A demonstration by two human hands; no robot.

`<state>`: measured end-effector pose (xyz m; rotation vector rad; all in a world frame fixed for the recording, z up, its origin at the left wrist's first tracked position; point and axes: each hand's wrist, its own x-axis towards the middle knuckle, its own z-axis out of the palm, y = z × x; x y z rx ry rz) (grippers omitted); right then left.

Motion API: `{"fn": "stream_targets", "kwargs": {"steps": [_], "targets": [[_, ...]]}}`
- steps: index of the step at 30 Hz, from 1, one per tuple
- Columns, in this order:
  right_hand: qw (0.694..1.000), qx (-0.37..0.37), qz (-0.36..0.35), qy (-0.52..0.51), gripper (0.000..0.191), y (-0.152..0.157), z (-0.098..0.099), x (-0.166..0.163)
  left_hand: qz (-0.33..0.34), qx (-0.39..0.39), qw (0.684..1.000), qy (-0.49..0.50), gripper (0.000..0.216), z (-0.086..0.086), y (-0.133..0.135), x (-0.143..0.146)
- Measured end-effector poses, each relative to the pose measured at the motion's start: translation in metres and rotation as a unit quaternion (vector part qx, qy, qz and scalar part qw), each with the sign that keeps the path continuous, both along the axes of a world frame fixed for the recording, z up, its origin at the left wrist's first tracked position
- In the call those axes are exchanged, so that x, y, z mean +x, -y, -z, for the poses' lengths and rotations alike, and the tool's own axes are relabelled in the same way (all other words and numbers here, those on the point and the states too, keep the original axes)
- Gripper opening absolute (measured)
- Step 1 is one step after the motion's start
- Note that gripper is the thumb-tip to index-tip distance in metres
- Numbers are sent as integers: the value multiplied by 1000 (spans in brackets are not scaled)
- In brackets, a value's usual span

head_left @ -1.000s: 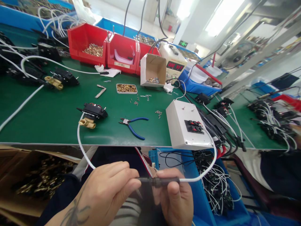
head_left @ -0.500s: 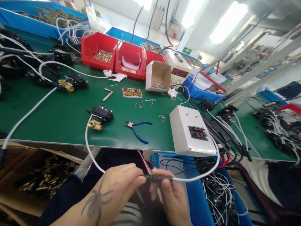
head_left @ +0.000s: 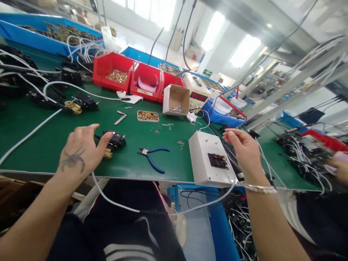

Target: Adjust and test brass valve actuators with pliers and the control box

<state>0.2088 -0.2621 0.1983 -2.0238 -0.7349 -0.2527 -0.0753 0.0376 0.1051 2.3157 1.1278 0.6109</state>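
Head view, left hand (head_left: 78,152) touching black connector (head_left: 115,139), lengthwise left-right

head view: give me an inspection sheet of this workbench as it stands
surface: green mat over the bench.
job's things: black module with a brass fitting, white cable hanging off the edge; white test box.
clutter: blue pliers, loose screws, tray of brass parts, red bins, cardboard box.
grippers: left hand open, thumb at the module; right hand open beside the test box.
cables: white and black leads right of the box.
surroundings: power supply, blue crates.
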Motion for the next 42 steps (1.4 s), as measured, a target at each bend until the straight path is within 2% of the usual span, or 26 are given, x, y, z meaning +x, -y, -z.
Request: {"fn": "stream_targets", "kwargs": {"steps": [3, 8, 12, 16, 18, 21, 24, 26, 28, 31, 33, 34, 35, 36, 37, 39, 42], "targets": [[997, -36, 4, -68, 67, -13, 18, 34, 39, -107, 992, -58, 86, -1, -10, 9], [993, -86, -6, -84, 77, -20, 28, 28, 91, -111, 989, -26, 74, 1, -2, 13], [992, -91, 0, -83, 90, -23, 25, 21, 74, -98, 992, 30, 73, 9, 9, 12], [991, -77, 26, -103, 95, -26, 23, 23, 34, -138, 984, 110, 73, 10, 23, 6], [990, -83, 39, -108, 97, -26, 23, 24, 32, -90, 985, 145, 71, 7, 31, 0], [988, -109, 44, -100, 98, -25, 24, 24, 89, 13, 978, 187, 63, 1, 43, -11], [986, -141, 33, -76, 93, -21, 26, 28, 152, 20, 958, 243, 55, -4, 57, -21], [988, -148, 16, -34, 81, -19, 26, 31, 175, -30, 948, 263, 56, -8, 64, -26], [991, -124, 20, 44, 68, -17, 20, 28, 185, -105, 936, 280, 57, -11, 70, -31], [986, -71, 39, 146, 55, -19, 9, 3, 202, -184, 912, 306, 59, -17, 75, -36], [981, -76, -9, 176, 41, -24, 7, -27, 209, -220, 897, 321, 59, -21, 77, -38], [968, -98, -62, 222, 36, -28, 11, -44, 209, -238, 890, 328, 58, -22, 78, -38], [947, -134, -133, 260, 38, -33, 17, -60, 208, -251, 885, 332, 57, -22, 79, -38], [922, -183, -189, 284, 50, -38, 27, -74, 206, -256, 884, 333, 56, -22, 80, -38], [906, -220, -216, 290, 60, -44, 39, -86, 204, -248, 887, 331, 57, -22, 81, -37], [883, -287, -226, 296, 68, -56, 68, -100, 204, -194, 904, 321, 59, -21, 85, -38], [874, -324, -214, 292, 75, -68, 103, -102, 215, -100, 921, 309, 60, -23, 90, -42]]}}
